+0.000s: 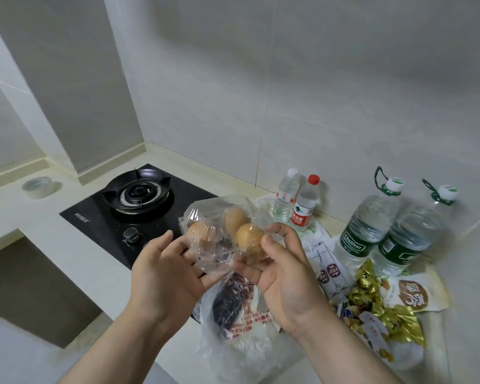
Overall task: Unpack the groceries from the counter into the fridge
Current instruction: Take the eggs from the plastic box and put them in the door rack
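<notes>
In the head view, at the middle of the frame, a clear plastic pack of eggs [222, 234] is held above the counter [39, 234]. The left hand [164, 273] lies flat under it, fingers fairly straight; the right hand [280, 270] pinches its wrap between thumb and curled fingers. A gas stove [139, 200] sits left of centre, water bottles [369, 225] stand at right, and a bagged dark item [233, 309] lies below the hands.

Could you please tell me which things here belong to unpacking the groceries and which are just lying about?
For the job: egg box, gripped by the right hand and resting on the left hand; bagged meat; small bottles; big water bottles; snack packets.
Lying about: gas hob; tape roll.
</notes>
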